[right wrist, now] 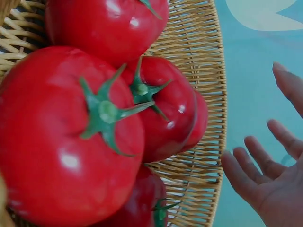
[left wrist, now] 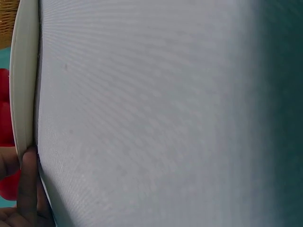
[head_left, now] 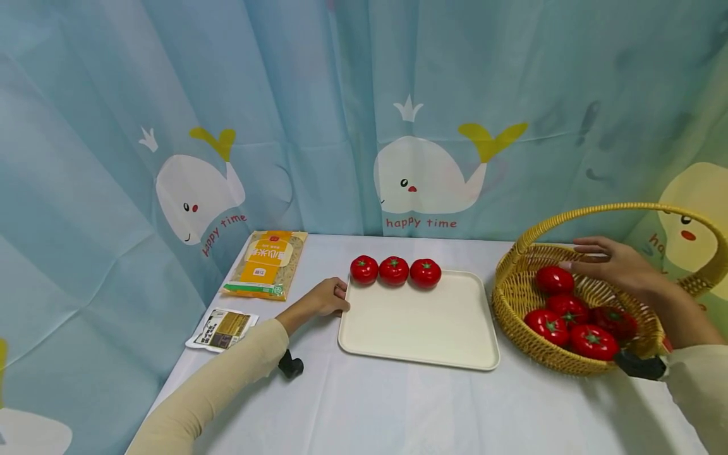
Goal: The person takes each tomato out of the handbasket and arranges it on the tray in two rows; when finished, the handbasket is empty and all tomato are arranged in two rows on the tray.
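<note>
My left hand pinches the left rim of a cream rectangular tray; up close in the left wrist view, thumb and fingers lie on either side of that rim. Three red tomatoes with green stems stand in a row along the tray's back edge: one tomato at the corner, a middle tomato and a right tomato. Over the wicker basket, my right hand is spread with nothing in it. Several tomatoes lie inside the basket, below and apart from the spread fingers.
The basket's tall arched handle rises over its opening. On the left lie a yellow food packet and a smaller white-and-brown packet. A blue whale-print curtain hangs behind the white-covered table.
</note>
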Action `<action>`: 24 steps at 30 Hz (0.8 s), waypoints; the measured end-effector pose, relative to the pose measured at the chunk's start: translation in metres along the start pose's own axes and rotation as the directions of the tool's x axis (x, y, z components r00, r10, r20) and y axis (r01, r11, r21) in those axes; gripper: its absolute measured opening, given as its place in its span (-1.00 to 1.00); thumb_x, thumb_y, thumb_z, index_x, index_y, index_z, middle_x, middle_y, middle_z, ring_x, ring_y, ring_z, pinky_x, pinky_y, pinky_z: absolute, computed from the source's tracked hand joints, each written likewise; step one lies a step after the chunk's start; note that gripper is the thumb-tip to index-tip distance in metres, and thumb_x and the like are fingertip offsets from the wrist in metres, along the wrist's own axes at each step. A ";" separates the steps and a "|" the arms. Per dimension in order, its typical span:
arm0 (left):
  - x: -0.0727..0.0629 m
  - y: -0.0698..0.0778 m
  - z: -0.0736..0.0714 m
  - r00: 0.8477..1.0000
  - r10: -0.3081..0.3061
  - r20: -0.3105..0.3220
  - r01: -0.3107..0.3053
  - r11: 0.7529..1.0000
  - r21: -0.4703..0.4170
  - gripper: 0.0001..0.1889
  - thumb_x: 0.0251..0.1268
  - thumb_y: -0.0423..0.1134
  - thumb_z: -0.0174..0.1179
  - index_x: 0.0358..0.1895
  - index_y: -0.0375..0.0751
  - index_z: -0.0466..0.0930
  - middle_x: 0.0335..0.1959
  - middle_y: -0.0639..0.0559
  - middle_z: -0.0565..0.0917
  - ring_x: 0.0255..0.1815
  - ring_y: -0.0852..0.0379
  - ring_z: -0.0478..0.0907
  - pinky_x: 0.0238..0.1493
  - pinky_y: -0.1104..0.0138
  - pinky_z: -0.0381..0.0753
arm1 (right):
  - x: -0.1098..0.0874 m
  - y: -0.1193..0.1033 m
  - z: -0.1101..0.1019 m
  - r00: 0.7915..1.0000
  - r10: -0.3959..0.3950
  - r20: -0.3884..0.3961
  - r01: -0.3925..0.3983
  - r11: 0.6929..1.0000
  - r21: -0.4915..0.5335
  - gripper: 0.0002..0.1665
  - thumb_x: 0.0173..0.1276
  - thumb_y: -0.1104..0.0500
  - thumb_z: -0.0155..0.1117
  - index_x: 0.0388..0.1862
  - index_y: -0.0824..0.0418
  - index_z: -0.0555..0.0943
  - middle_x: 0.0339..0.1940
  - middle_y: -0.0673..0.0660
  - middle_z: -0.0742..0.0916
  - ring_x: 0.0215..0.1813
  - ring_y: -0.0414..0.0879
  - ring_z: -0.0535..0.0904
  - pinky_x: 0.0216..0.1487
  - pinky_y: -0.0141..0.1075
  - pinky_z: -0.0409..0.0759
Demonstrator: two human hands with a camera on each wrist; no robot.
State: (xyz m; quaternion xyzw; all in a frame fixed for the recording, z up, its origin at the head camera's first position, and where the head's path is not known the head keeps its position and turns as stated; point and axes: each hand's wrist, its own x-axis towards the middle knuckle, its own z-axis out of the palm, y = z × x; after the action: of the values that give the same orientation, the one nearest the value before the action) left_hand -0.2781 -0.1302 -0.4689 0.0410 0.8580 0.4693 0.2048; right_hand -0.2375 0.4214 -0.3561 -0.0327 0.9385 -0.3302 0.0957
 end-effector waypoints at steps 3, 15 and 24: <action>0.000 0.000 0.000 1.000 -0.003 -0.005 0.003 1.000 -0.002 -0.57 0.16 -0.49 0.32 0.11 -0.38 0.45 -0.22 -0.09 0.56 -0.31 0.13 0.55 -0.27 0.35 0.78 | 0.005 -0.001 -0.001 1.000 -0.024 0.020 0.024 0.999 -0.023 -0.08 0.51 -0.10 0.17 0.55 0.41 0.05 0.46 0.56 0.29 0.33 0.47 0.34 0.03 0.03 0.69; 0.001 -0.001 0.000 1.000 0.007 0.000 -0.007 1.000 0.001 -0.59 0.15 -0.51 0.31 0.09 -0.41 0.46 -0.25 -0.10 0.58 -0.34 0.12 0.57 -0.31 0.34 0.77 | 0.021 0.006 0.003 0.990 -0.054 0.128 0.054 0.999 0.002 -0.08 0.47 -0.03 0.26 0.53 0.42 0.07 0.43 0.57 0.28 0.08 -0.11 0.60 -0.05 -0.08 0.76; 0.002 -0.001 0.001 1.000 -0.006 -0.007 0.006 1.000 0.022 -0.59 0.17 -0.50 0.31 0.09 -0.39 0.46 -0.26 -0.08 0.57 -0.34 0.13 0.56 -0.30 0.36 0.77 | 0.034 0.009 0.009 0.983 -0.030 0.181 0.035 0.999 -0.022 0.02 0.44 -0.04 0.28 0.51 0.53 0.00 0.38 0.64 0.28 0.11 0.26 0.58 -0.06 -0.06 0.76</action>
State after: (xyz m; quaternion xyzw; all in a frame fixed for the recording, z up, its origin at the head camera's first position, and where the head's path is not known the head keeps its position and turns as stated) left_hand -0.2798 -0.1295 -0.4706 0.0389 0.8638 0.4594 0.2029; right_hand -0.2693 0.4179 -0.3741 -0.0789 0.9293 -0.3157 0.1745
